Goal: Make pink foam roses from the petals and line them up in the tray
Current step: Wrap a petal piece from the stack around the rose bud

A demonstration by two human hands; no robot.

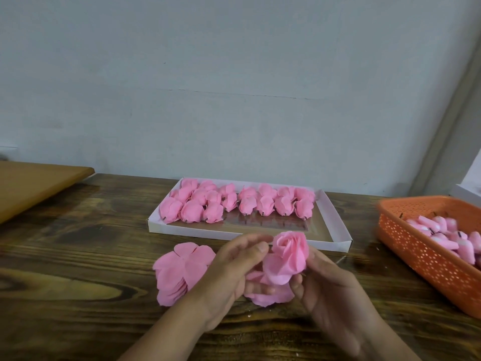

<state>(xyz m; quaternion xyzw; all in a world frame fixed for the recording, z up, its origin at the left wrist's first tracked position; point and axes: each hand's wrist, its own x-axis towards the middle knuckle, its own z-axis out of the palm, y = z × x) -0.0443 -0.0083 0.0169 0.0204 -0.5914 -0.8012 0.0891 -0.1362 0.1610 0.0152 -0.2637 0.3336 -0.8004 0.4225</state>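
A pink foam rose [287, 254] is held above the wooden table between both hands. My right hand [328, 285] grips it from below and the right. My left hand [234, 267] curls at its left side, fingertips touching the outer petals. A stack of loose pink petals [179, 272] lies on the table left of my left hand, and another petal sheet [270, 295] lies under the rose. Behind them the white tray [335, 225] holds several finished pink roses [234, 201] in rows along its far side.
An orange perforated basket [426, 256] at the right holds several pink rose cores. A brown board [33, 186] lies at the far left of the wooden table [78, 256]. A pale wall rises right behind the tray.
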